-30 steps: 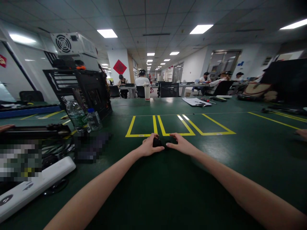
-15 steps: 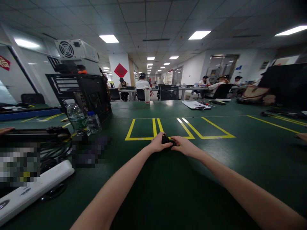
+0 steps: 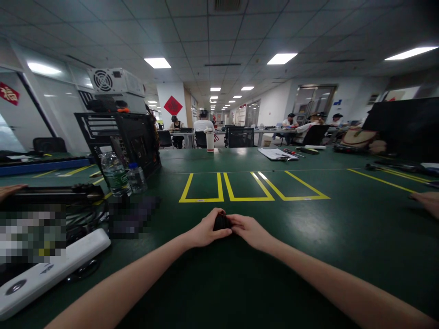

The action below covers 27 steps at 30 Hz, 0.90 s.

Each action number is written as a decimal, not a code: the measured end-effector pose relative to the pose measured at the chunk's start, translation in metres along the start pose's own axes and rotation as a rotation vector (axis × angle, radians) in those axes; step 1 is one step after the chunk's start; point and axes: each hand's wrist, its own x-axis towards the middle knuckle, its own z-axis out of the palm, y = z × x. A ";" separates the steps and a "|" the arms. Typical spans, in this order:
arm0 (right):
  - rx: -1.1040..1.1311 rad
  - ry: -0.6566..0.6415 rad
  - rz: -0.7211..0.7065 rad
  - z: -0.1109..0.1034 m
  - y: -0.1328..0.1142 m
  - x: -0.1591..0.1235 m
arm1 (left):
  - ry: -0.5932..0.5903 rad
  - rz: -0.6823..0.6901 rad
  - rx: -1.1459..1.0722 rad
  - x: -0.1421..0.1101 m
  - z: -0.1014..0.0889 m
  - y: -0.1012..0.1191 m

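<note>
A small dark rounded object sits between my two hands, just above or on the green tabletop. Its kind is hard to make out. My left hand curls around its left side, the thumb along the near side and the fingers over the far side. From the right, my right hand closes its bent fingers on the object's right end. Part of the object is hidden by the fingers. Both hands are on the near side of the yellow tape outlines.
Left: a white power strip, two plastic bottles, an open black computer case. Farther back are a white cup and a clipboard. Other people's hands show at the left edge and right edge.
Both hands have come nearer to me and slightly left, bringing the dark object along, away from the yellow tape. The view has tilted up slightly.
</note>
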 end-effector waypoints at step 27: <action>0.335 -0.011 0.093 0.051 -0.023 0.005 | 0.107 -0.132 -0.021 -0.050 -0.009 -0.001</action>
